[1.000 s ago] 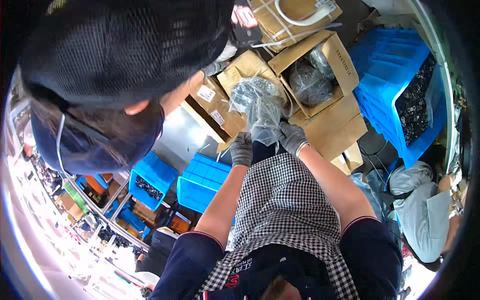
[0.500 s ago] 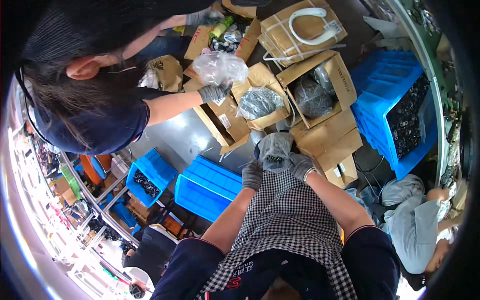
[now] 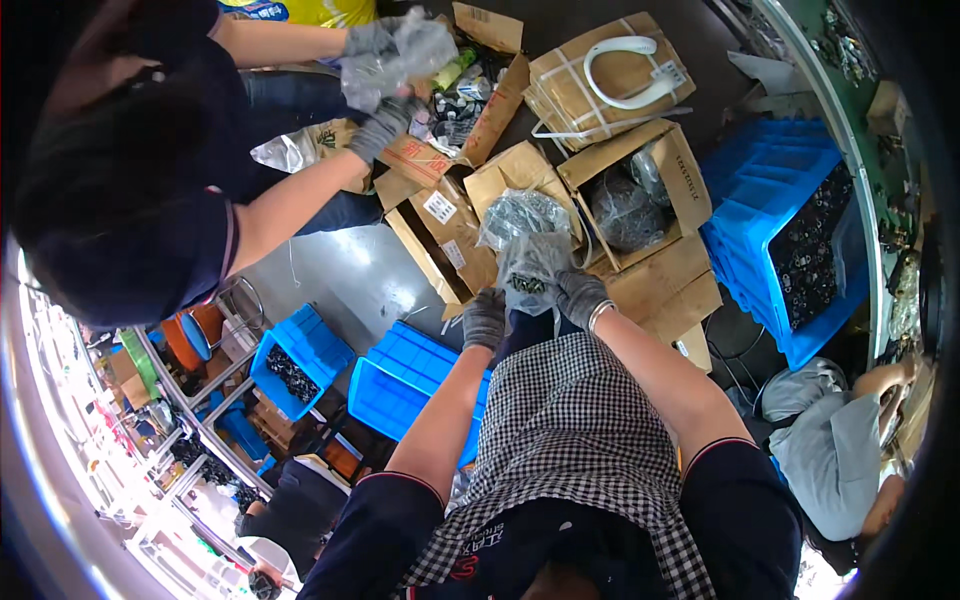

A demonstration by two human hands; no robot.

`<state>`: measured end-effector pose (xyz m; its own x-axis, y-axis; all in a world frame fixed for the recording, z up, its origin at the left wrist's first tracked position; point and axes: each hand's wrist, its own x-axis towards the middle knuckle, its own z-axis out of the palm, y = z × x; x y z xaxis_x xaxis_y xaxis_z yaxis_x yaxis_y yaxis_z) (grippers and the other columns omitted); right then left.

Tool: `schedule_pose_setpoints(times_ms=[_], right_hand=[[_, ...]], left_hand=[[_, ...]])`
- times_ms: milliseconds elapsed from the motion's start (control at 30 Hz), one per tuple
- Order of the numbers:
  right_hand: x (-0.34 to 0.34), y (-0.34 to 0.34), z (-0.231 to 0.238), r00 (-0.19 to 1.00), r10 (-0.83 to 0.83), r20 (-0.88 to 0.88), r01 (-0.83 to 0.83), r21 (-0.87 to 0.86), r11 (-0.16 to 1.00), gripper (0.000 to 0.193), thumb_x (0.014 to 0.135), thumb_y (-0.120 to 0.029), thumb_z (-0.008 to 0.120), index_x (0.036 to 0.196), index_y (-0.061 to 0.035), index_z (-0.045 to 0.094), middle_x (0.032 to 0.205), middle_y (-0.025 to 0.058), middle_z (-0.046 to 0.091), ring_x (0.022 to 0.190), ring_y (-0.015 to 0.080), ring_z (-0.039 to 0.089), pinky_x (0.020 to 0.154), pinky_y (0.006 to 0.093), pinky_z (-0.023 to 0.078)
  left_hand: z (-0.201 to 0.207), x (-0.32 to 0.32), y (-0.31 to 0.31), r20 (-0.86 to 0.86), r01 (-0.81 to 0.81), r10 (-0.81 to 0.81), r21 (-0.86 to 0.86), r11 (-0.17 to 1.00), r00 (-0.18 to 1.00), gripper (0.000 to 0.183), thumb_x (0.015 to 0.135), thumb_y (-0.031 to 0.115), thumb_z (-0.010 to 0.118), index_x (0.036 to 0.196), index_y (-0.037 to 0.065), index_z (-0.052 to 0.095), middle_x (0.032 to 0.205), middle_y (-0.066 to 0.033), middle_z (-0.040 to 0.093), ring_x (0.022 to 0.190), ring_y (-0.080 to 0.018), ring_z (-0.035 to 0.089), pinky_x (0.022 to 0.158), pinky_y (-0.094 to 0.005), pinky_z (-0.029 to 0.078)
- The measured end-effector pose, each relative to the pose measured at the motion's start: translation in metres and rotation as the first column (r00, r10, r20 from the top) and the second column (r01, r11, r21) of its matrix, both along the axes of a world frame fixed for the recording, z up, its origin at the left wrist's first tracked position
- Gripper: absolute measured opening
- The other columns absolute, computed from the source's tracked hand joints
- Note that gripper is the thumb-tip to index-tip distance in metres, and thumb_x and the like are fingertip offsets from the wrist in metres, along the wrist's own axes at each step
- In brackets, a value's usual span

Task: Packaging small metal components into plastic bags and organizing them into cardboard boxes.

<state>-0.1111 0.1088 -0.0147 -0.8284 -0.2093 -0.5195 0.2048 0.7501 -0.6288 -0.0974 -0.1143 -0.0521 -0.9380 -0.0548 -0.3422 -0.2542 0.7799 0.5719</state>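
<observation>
A clear plastic bag (image 3: 530, 268) with small dark parts in its lower end is stretched between my hands, over the near edge of an open carton. My left hand (image 3: 485, 319), in a grey glove, grips its left side. My grey-gloved right hand (image 3: 582, 299) is closed on its right side. Just beyond lies another clear bag of parts (image 3: 524, 216), in the open cardboard carton (image 3: 505, 178). To its right, a second open carton (image 3: 690, 190) contains bagged dark items (image 3: 628, 210).
At the upper left, a co-worker's gloved hands (image 3: 378, 128) hold a crumpled clear bag (image 3: 400, 58). A white curved handle-like piece (image 3: 592, 75) lies on a strapped carton (image 3: 560, 80). Blue bins (image 3: 770, 180) of black parts stand right; another blue bin (image 3: 400, 375) is left of my apron.
My hands have moved forward with the bag, away from my apron and toward the carton. The co-worker's clear bag has moved away from the cartons, to the upper left.
</observation>
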Motion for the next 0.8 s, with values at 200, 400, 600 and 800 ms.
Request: schedule_pose_setpoints(times_ms=[200,400,600,800], right_hand=[[-0.025,0.005,-0.041,0.998,-0.049,-0.036,0.053,0.109,0.993,0.031,0.080,-0.030,0.049,0.093,-0.0033,0.057,0.084,0.0161,0.061,0.079,0.0328,0.058,0.071,0.0396,0.046],[-0.046,-0.004,-0.100,0.983,-0.156,0.100,0.130,0.230,0.964,0.035,0.082,-0.035,0.046,0.092,-0.0041,0.058,0.082,0.0170,0.061,0.079,0.0337,0.058,0.071,0.0396,0.045],[-0.067,-0.013,-0.131,0.953,-0.094,0.287,0.027,0.230,0.973,0.037,0.082,-0.036,0.046,0.095,-0.0037,0.058,0.087,0.0194,0.060,0.083,0.0349,0.057,0.073,0.0414,0.044],[-0.039,-0.015,-0.147,0.928,-0.336,0.159,0.301,0.207,0.931,0.039,0.082,-0.040,0.042,0.104,-0.0108,0.055,0.093,0.0182,0.059,0.088,0.0352,0.055,0.076,0.0416,0.044]], left_hand=[[-0.009,-0.059,0.027,0.092,0.146,-0.134,-0.144,0.979,0.987,0.015,0.079,0.024,0.054,0.075,0.009,0.052,0.067,-0.0196,0.057,0.065,-0.0388,0.056,0.054,-0.0475,0.043],[-0.092,-0.076,0.034,0.077,0.340,-0.334,-0.075,0.938,0.939,0.019,0.080,0.024,0.051,0.079,0.006,0.056,0.075,-0.0209,0.058,0.073,-0.0372,0.056,0.063,-0.0434,0.044],[-0.093,-0.091,0.091,0.338,0.493,-0.446,-0.062,0.868,0.828,0.023,0.079,0.026,0.050,0.084,0.005,0.056,0.081,-0.0192,0.059,0.076,-0.0350,0.057,0.067,-0.0418,0.045],[-0.068,-0.077,0.078,0.336,0.215,-0.230,0.083,0.973,0.913,0.022,0.078,0.027,0.052,0.084,0.007,0.055,0.082,-0.0152,0.060,0.074,-0.0317,0.059,0.066,-0.0422,0.046]])
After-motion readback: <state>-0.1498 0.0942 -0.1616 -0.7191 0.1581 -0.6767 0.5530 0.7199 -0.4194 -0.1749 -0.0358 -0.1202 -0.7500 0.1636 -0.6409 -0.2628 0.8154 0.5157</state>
